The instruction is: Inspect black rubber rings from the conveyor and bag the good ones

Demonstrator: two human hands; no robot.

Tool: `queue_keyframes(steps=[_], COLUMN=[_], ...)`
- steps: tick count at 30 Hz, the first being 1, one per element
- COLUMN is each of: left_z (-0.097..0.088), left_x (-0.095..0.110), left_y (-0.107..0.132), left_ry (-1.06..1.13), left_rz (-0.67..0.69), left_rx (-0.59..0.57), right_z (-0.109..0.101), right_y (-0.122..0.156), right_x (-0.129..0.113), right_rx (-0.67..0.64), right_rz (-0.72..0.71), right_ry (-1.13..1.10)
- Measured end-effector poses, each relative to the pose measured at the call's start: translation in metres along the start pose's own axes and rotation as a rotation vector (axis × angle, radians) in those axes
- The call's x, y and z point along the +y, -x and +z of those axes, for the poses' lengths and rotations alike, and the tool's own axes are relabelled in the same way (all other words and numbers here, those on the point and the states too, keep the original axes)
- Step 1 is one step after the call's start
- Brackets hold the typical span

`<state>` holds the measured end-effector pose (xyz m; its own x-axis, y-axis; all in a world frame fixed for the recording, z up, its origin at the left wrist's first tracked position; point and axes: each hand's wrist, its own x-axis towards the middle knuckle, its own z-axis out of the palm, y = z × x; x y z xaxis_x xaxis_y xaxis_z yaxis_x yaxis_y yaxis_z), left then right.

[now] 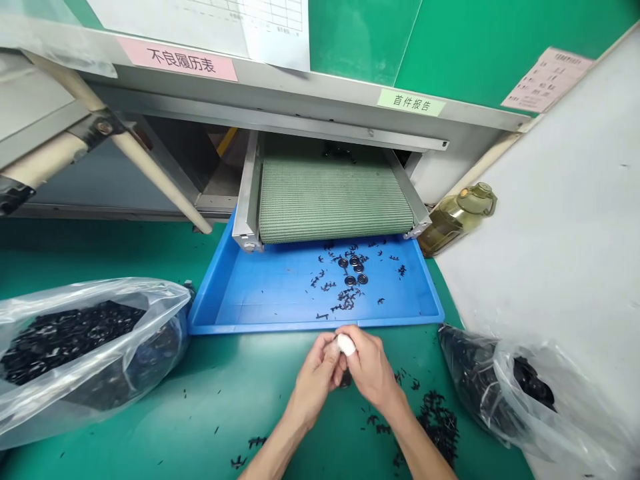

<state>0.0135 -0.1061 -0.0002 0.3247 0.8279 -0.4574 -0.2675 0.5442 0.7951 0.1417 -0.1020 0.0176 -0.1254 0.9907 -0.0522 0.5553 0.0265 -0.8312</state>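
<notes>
My left hand [316, 375] and my right hand [371, 371] meet just in front of the blue tray's near edge, fingers closed and pinched together. A bit of something dark shows between and below the fingers, but its kind is hidden. A white wrap [346, 345] covers the tip of my right thumb. Beyond the hands, several round black ring-like parts [356, 267] lie in the blue tray [260, 327] among small black branched plastic scraps [346, 299]. More scraps form a heap [439, 427] on the green table by my right forearm.
A green conveyor belt [335, 200] ends over the tray. On the left stands an open plastic bag [165, 300] of small black pieces; another bag [480, 380] with black parts leans at right. A bottle [457, 217] stands by the white wall. A pale pole [155, 177] slants down at left.
</notes>
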Motion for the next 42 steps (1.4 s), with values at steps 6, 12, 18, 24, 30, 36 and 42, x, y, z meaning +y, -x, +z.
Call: queue_keyframes(steps=[6, 12, 18, 24, 30, 36, 42], left_z=[-0.015, -0.021, -0.021, -0.017, -0.011, -0.005, -0.004], left_x=[-0.010, -0.003, 0.015, 0.018, 0.021, 0.016, 0.000], left_y=[0.010, 0.016, 0.015, 0.012, 0.004, 0.002, 0.010], left_ry=[-0.162, -0.234, -0.140, 0.058, 0.283, 0.371, 0.182], left_rz=[0.022, 0.074, 0.058, 0.071, -0.006, -0.034, 0.032], left_rx=[-0.133, -0.177, -0.208, -0.275, -0.184, -0.108, -0.042], right_z=[-0.010, -0.004, -0.044, -0.065, -0.062, -0.049, -0.002], right_y=[0.012, 0.009, -0.031, -0.119, -0.118, -0.061, -0.007], right_x=[-0.004, -0.006, 0.002, 0.061, 0.065, 0.019, -0.006], right_rx=[-0.226, -0.197, -0.179, -0.054, -0.065, 0.025, 0.072], right_rz=[0.000, 0.067, 0.021, 0.149, 0.100, 0.077, 0.293], right_ry=[-0.072, -0.117, 0.250, 0.572, 0.491, -0.055, -0.455])
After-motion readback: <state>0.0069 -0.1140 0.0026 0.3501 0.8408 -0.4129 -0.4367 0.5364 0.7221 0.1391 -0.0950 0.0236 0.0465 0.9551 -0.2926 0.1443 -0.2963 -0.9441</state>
